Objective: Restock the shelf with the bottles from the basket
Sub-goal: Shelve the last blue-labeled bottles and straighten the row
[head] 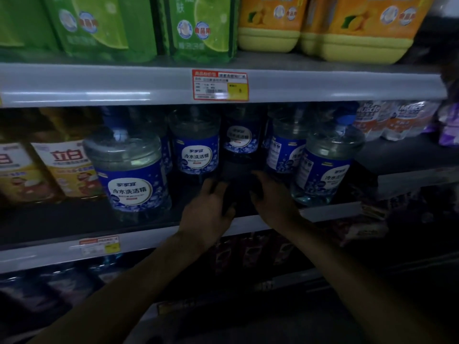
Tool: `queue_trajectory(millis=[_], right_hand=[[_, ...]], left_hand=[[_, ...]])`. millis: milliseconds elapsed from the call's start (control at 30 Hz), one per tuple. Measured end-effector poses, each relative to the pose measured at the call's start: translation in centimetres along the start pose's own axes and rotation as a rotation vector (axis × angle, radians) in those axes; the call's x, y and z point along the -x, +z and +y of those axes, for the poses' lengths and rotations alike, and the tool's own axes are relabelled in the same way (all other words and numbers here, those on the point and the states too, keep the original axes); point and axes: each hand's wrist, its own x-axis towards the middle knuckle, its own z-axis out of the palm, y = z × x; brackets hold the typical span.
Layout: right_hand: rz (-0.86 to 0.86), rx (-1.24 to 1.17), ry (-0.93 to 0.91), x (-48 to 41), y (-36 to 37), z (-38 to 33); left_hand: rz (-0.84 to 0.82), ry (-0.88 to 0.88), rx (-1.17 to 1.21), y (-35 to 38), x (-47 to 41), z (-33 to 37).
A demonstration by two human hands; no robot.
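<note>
Several clear bottles with blue labels stand on the middle shelf (74,227), among them a front-left bottle (131,175), one behind it (195,150), a rear bottle (239,135) and a front-right bottle (327,165). In the gap between them, at the shelf's front, a dark bottle (237,180) stands in deep shadow, so its details are unreadable. My left hand (208,207) grips its left side. My right hand (272,197) grips its right side, fingers curled against it. The basket is out of view.
Yellow-labelled bottles (67,167) crowd the left end of the same shelf and white shrink-wrapped packs (395,120) the right end. Green pouches (104,28) and orange-yellow jugs (360,28) fill the shelf above, whose rail carries a red price tag (219,84). Dark goods sit on the lower shelf.
</note>
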Motion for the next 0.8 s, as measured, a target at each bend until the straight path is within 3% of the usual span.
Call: queue_trajectory(millis=[200, 367, 800], right_hand=[[-0.149, 0.017, 0.066, -2.2, 2.9, 1.6], [-0.208, 0.058, 0.098, -4.6, 4.5, 1.0], [-0.088, -0.124, 0.306, -9.2, 7.4, 0.5]], left_hand=[[0.105, 0.170, -0.100, -0.1, 1.0, -1.7], [0.093, 0.216, -0.196, -0.1, 1.4, -3.7], [0.001, 0.279, -0.465, 0.5, 1.2, -6.2]])
